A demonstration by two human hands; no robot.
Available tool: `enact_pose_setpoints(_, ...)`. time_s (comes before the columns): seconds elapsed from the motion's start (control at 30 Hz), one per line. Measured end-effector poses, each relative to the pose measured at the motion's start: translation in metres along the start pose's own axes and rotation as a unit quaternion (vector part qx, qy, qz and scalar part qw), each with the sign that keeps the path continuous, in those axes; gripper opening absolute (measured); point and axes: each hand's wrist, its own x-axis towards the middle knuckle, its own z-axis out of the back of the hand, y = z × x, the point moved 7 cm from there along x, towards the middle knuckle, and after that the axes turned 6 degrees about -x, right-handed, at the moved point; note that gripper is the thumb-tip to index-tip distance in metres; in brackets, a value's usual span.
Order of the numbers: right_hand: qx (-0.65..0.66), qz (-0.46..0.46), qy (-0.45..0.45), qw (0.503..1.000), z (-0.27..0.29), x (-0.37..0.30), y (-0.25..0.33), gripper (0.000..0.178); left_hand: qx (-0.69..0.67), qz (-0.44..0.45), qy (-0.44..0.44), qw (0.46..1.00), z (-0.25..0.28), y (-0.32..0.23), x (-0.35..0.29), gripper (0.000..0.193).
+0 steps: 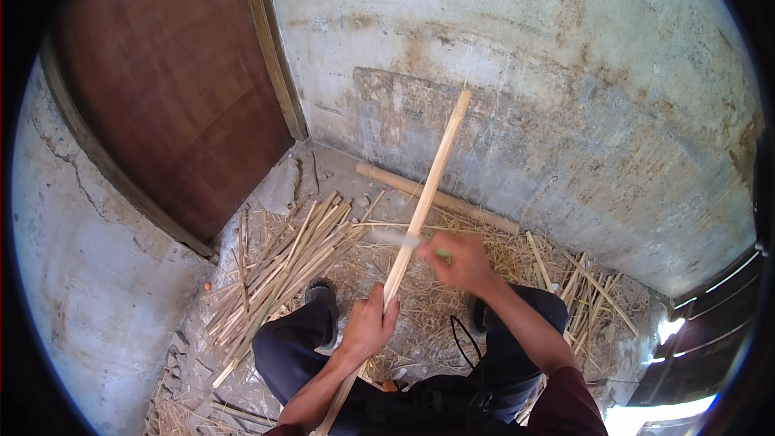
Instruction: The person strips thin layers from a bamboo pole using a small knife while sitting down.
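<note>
Long pale strip, apparently split bamboo, runs slantwise through the middle of the scene: near end low between the knees, far end up in front of the stained wall, leaning a little right. Colour light straw-yellow, cleaner and brighter than most sticks lying about. Far part straight and flat-sided, with a lengthwise edge dividing a lighter face from a slightly darker one; the far tip looks bluntly cut, its end a touch browner. Near part, below the grip, narrower to the eye and duller. Left hand closed round the strip on its nearer half, thumb along the right side. Right hand clenched on a knife — a bit of green handle shows, blade blurred, pointing left across the strip just beyond the left hand. Whether the edge bites cannot be told. To the left, a loose heap of thin sticks; more sticks at right. Straw-like shavings cover the ground between the feet. Far side — a round pole lies along the wall's foot.
</note>
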Motion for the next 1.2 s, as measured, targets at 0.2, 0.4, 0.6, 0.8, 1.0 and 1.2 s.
enact_pose_setpoints(0.2,-0.027,0.047,-0.021,0.998,-0.007,-0.002,0.020,0.013,0.003,-0.010,-0.007,1.000,0.002,0.003,0.001,0.031)
enact_pose_setpoints(0.4,-0.024,0.024,-0.050,0.998,0.008,0.004,-0.004,0.011,0.004,-0.016,0.000,1.000,-0.002,0.000,-0.002,0.031)
enact_pose_setpoints(0.6,-0.017,0.056,-0.023,0.998,-0.001,-0.003,0.023,0.013,0.023,-0.016,-0.007,1.000,-0.002,0.002,-0.002,0.028)
enact_pose_setpoints(0.8,-0.009,0.034,-0.050,0.998,0.010,0.009,-0.004,0.020,0.034,-0.015,-0.001,0.999,-0.001,-0.003,-0.002,0.030)
enact_pose_setpoints(1.0,-0.027,0.050,-0.057,0.997,0.007,0.010,0.014,0.021,0.033,-0.013,-0.013,0.999,0.001,0.000,-0.002,0.029)
enact_pose_setpoints(1.2,-0.036,0.031,-0.121,0.992,0.024,0.005,-0.032,0.005,0.052,-0.021,0.000,0.998,-0.001,0.001,-0.004,0.029)
